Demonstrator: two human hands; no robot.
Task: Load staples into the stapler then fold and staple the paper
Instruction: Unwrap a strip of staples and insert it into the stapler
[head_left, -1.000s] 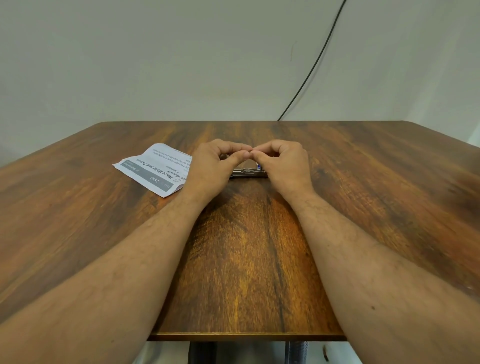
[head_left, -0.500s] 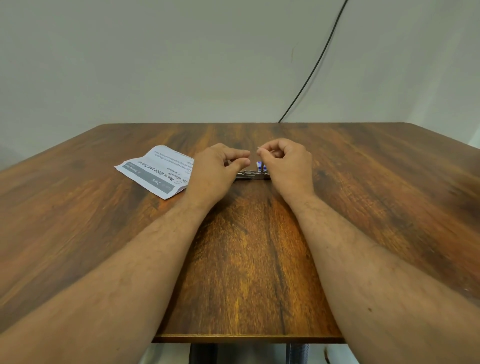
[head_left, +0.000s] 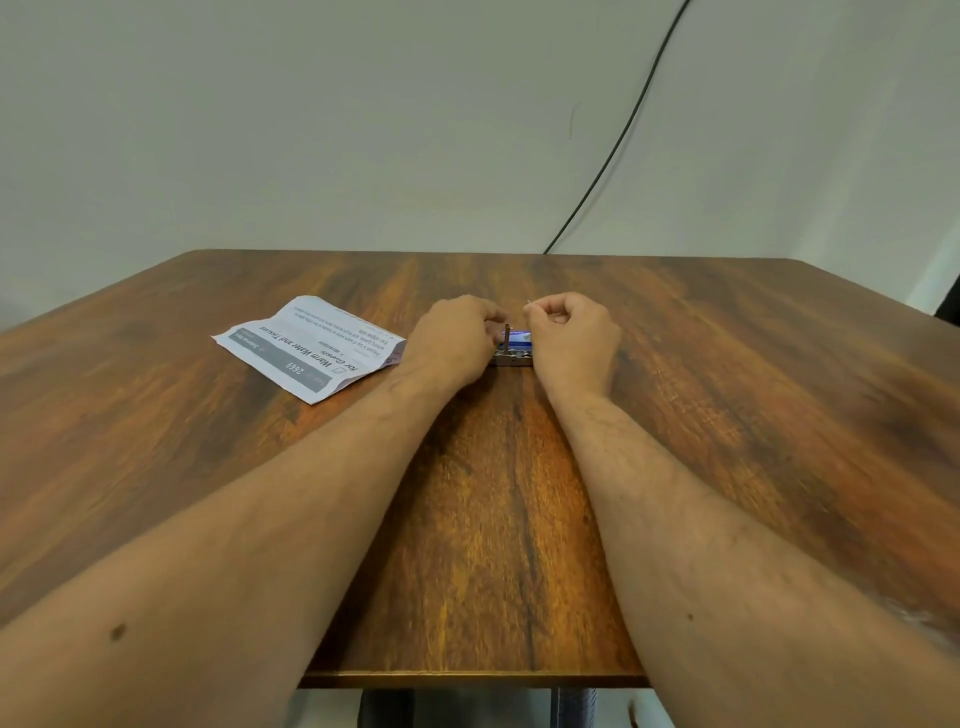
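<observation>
Item one: wooden counter (head_left: 727, 415), dark grain. Item two: printed paper (head_left: 311, 345), creased, lying flat left of our hands; we read "Warm Water and Tissues", "for Guests" and "2663", upside down to us. Item three: small metal stapler (head_left: 511, 357) with a blue part, on the counter between our hands. Left hand (head_left: 452, 338): grip curled beside the stapler; contact we cannot tell. Right hand (head_left: 576, 332): grip pinching a thin staple strip (head_left: 528, 302). Black cable (head_left: 623, 130) on the wall.
</observation>
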